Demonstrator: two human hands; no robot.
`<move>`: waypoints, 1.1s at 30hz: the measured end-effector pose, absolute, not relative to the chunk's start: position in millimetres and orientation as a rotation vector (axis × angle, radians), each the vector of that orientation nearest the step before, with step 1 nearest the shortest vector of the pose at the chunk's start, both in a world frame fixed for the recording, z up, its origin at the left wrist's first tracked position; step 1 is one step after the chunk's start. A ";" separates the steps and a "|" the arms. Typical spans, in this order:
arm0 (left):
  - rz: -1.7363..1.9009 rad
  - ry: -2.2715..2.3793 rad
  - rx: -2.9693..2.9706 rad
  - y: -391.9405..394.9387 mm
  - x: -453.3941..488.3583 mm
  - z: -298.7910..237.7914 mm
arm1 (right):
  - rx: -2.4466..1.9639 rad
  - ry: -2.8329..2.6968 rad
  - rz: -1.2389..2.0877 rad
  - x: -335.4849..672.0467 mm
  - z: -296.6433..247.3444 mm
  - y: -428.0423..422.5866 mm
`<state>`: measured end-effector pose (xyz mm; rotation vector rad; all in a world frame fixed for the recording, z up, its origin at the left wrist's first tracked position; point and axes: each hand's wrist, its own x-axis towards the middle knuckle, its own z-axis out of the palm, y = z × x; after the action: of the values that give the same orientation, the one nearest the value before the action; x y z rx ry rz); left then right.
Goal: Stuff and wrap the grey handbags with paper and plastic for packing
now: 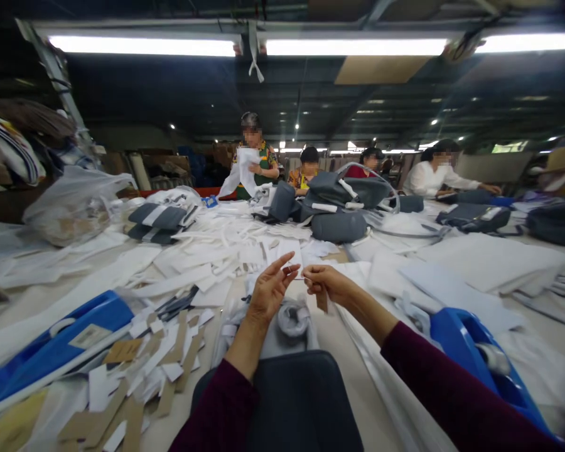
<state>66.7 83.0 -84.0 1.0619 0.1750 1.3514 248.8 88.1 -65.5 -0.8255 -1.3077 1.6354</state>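
My right hand point(328, 282) is closed in a pinch, with a small brown paper strip point(321, 300) hanging below its fingers. Something tiny and pale shows at its fingertips, too small to name. Close beside it, my left hand point(274, 287) has its fingers apart, with nothing clearly visible in it; a ring shows on one finger. Below both hands lies a dark grey bag point(306, 402), partly covered by my left sleeve. Just beyond the bag's edge, a coiled, plastic-wrapped strap-like piece point(292, 319) rests between my forearms.
Blue tape dispensers point(89, 320) point(466, 339) stand left and right. Brown and white paper strips point(169, 351) lie heaped at the left. Dark grey bags point(341, 226) and white paper cover the table's far side. Several co-workers sit or stand beyond; one person point(257, 163) holds white sheets.
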 end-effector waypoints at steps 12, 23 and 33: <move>1.584 0.684 1.133 94.0 68.8 -94.7 | -0.854 -1.170 1.528 263.6 -59.9 110.4; 0.716 2.303 1.989 86.7 68.5 -99.3 | -1.529 -1.710 0.805 228.2 -81.9 159.4; 0.652 2.236 1.808 86.5 63.7 -94.3 | -1.554 -1.898 1.559 189.0 -106.9 180.4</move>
<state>63.7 86.5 -94.3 1.8078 2.2363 0.6519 189.0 180.4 -106.9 -1.5542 -1.8977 1.5591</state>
